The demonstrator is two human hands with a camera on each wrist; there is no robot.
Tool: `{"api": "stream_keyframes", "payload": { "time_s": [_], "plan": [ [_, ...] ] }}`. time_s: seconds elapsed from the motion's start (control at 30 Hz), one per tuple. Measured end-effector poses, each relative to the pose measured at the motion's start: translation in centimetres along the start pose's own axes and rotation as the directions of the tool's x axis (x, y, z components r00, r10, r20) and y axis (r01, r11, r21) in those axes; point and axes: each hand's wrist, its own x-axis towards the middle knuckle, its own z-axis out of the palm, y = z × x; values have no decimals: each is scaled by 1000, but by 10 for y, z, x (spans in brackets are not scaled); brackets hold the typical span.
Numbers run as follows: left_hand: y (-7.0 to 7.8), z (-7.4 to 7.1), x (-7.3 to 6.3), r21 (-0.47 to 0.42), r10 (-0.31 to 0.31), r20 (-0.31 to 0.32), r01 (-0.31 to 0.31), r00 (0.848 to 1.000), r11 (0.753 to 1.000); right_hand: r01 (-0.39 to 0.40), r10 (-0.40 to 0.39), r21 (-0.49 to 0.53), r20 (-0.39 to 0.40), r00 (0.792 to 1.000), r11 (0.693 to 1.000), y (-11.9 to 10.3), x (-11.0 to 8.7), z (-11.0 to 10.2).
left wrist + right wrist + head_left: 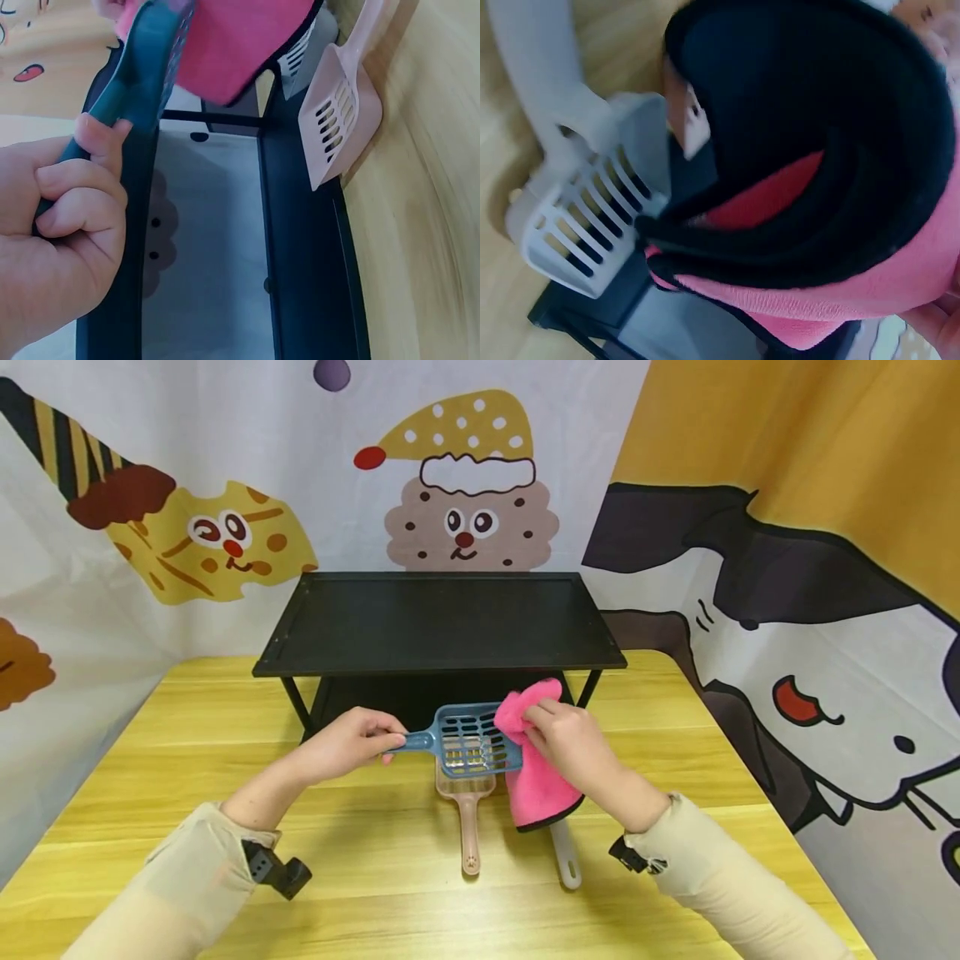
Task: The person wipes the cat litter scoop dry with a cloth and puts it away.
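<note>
My left hand (352, 739) grips the handle of a blue slotted litter scoop (422, 741), which is held up in front of the black shelf with its head pointing right. In the left wrist view, the fingers curl round that handle. A pink cloth (542, 789) with a black edge hangs from my right hand (576, 747), bunched at the top between thumb and fingers. It overlaps the right end of the blue scoop's head. Folded in the right wrist view, the cloth shows a dark underside (795, 90).
A pink litter scoop (468, 831) lies below the blue one, its head partly covered in the head view. Right of it is a grey litter scoop (536, 75), mostly behind the cloth from above. A two-tier black shelf (442, 618) stands at the back of the wooden table (352, 877).
</note>
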Motion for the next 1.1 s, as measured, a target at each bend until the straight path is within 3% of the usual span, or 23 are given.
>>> {"api": "stream_keyframes", "payload": {
  "time_s": [0.1,0.27,0.4,0.5,0.6,0.93,1.1],
  "plan": [
    [-1,-1,-1,23,-8,44,7,999,1000,-85,87,65,-40,995,994,3,7,-7],
    [-2,6,2,44,11,125,-17,992,999,-203,205,185,7,979,962,-8,18,-10],
    [3,13,6,69,59,118,-67,991,995,-253,212,247,180,961,936,-23,25,1],
    [8,15,8,93,92,96,-101,991,990,-295,198,256,345,917,921,-26,28,10],
    [10,15,9,103,112,74,-119,991,988,-331,208,241,425,881,912,-22,29,17],
    [5,7,6,96,99,46,-103,994,990,-340,222,210,439,870,917,-1,25,18],
    [0,3,3,81,83,61,-88,995,993,-334,209,255,416,885,908,7,22,14]
  ]
}}
